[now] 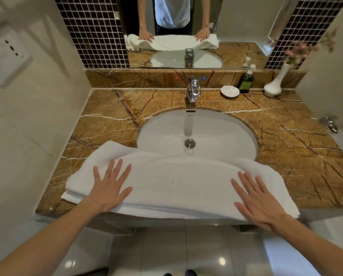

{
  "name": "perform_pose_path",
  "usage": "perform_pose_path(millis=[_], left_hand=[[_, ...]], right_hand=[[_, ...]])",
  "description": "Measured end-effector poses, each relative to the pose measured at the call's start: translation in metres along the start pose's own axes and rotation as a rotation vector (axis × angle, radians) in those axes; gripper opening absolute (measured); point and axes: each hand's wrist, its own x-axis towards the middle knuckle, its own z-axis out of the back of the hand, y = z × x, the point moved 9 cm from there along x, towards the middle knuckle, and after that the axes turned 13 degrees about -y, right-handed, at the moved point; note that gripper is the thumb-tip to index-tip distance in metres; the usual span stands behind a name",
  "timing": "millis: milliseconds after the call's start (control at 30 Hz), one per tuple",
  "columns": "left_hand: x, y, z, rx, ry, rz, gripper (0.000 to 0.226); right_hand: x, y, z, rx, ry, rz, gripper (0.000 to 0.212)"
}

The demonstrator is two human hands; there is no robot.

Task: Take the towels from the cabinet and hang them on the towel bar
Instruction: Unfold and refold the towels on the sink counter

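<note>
Grip: we've both palms flat, fingers spread, grasping nothing.
Left hand [108,188]: pressing towel [176,186], lower left.
Right hand [256,200]: pressing towel, lower right.
Towel: across counter [286,140] front edge.

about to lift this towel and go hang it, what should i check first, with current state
1. Folded white terry towel lies flat on the brown marble counter: ok.
2. Left hand gripping it: not ok, fingers straight, flat on top.
3. Right hand gripping it: not ok, same.
4. Towel's far edge clear of the white oval sink basin: not ok, it overhangs the rim.
5. Basin dry: cannot tell.
6. Towel bar located: cannot tell, none in view.
</note>
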Motion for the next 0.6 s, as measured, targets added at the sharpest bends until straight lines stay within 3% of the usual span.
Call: perform_pose_path(millis=[167,300,600], left_hand=[[-0.004,-0.004,0.006,0.031,-0.019,0.013,0.090],[0.019,-0.002,0.022,0.036,-0.065,-0.004,0.087],[0.024,0.035,0.006,0.003,0.036,0.219,0.076]], right_hand=[[0.008,0.003,0.004,0.042,0.030,0.045,0.069],[0.027,0.013,0.019,0.120,-0.052,0.027,0.071],[0.036,0.027,-0.002,0.196,0.010,-0.033,0.076]])
